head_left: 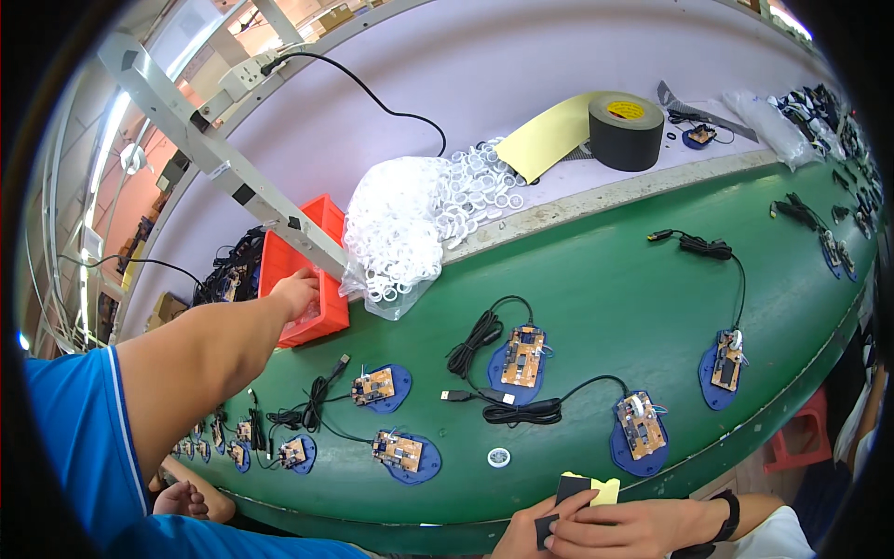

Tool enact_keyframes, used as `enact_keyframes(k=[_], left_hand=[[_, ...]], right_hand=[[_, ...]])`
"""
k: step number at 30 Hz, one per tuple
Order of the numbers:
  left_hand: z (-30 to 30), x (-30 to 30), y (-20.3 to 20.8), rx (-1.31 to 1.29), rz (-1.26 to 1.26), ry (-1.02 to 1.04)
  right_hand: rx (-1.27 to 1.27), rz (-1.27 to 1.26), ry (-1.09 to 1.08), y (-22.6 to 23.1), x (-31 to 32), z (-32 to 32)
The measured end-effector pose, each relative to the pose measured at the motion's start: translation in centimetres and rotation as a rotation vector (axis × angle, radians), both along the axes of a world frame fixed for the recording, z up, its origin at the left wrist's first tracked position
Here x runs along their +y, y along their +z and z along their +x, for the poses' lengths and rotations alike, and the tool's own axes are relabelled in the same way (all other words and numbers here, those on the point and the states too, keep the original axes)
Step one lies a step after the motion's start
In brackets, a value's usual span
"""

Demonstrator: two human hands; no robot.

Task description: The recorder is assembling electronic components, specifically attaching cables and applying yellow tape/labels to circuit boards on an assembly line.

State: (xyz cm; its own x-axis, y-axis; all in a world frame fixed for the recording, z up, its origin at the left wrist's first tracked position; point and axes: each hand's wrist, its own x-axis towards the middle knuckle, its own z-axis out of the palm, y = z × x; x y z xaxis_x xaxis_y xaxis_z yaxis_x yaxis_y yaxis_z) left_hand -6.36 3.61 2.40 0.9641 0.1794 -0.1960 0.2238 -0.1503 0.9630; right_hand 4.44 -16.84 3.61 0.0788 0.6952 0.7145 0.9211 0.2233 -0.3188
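Note:
My left hand and my right hand meet at the near table edge, fingers closed together. Between them is a dark pad with yellow backing paper sticking out beside it. A smaller black piece is pinched at my right fingertips. A black band circles my right wrist. Just beyond my hands lies a blue computer mouse base carrying a brown circuit board and a white ring. To its left, a white ring-shaped part rests alone on the green table.
Several mouse bases with cables spread across the green table. A co-worker's bare arm reaches from the left into a red bin. Behind are a bag of white rings, a black tape roll and a metal post.

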Motion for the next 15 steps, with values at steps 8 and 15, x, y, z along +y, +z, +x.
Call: enact_keyframes(k=[8,15], left_hand=[[0.4,-0.4,-0.4,0.06,-0.191,-0.04],[0.5,-1.7,-2.0,0.168,-0.362,-0.02]], right_hand=[[0.52,0.094,-0.149,0.8,-0.4,1.2],[0.323,-0.096,-0.135,-2.1,-1.8,0.3]])
